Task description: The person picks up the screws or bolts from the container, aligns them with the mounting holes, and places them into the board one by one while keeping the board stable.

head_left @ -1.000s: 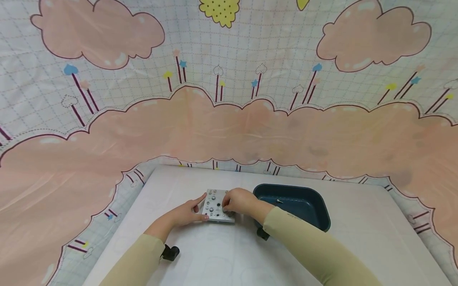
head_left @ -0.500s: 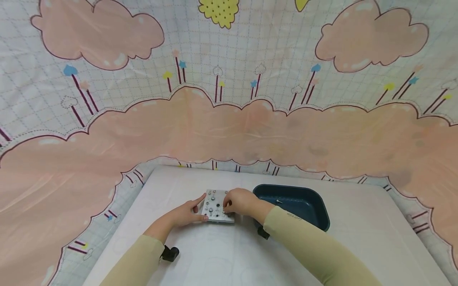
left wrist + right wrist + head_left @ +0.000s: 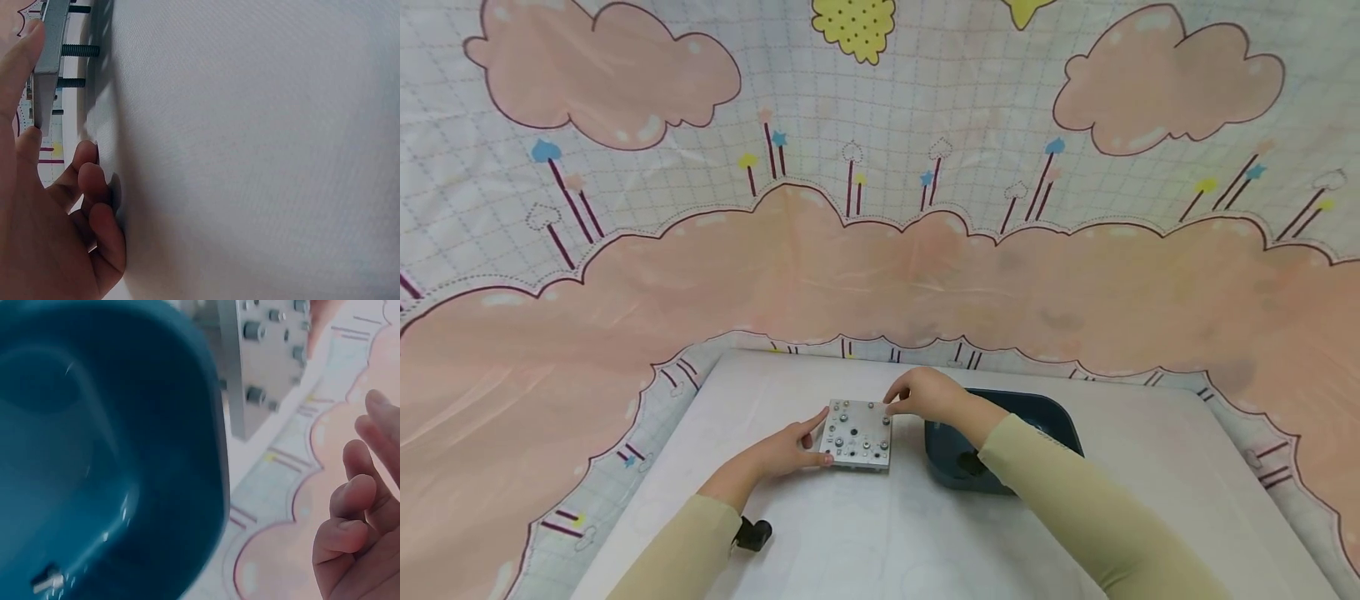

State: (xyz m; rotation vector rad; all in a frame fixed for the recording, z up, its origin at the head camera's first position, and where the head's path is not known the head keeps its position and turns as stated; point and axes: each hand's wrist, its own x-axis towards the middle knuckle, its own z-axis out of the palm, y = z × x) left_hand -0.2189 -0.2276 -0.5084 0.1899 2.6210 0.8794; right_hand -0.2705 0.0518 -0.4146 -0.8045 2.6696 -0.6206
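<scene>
A square metal plate (image 3: 860, 433) set with several bolts lies near the middle of the table. My left hand (image 3: 786, 452) holds its left side between thumb and index finger. In the left wrist view, threaded bolt ends (image 3: 81, 51) stick out from the underside of the plate (image 3: 51, 59), and the other fingers curl beside the table surface. My right hand (image 3: 928, 393) is raised by the plate's far right corner. Its fingers (image 3: 355, 497) are loosely bent with nothing in them, apart from the plate (image 3: 265, 359) in the right wrist view.
A dark blue tray (image 3: 951, 475) stands right of the plate, partly covered by my right forearm. A small bolt (image 3: 49, 582) lies inside it. The white table (image 3: 850, 533) ends at a patterned cloth (image 3: 880, 279) behind.
My right hand has lifted off the plate's right half and moved up and right, uncovering the bolts there. My left hand keeps its hold on the plate.
</scene>
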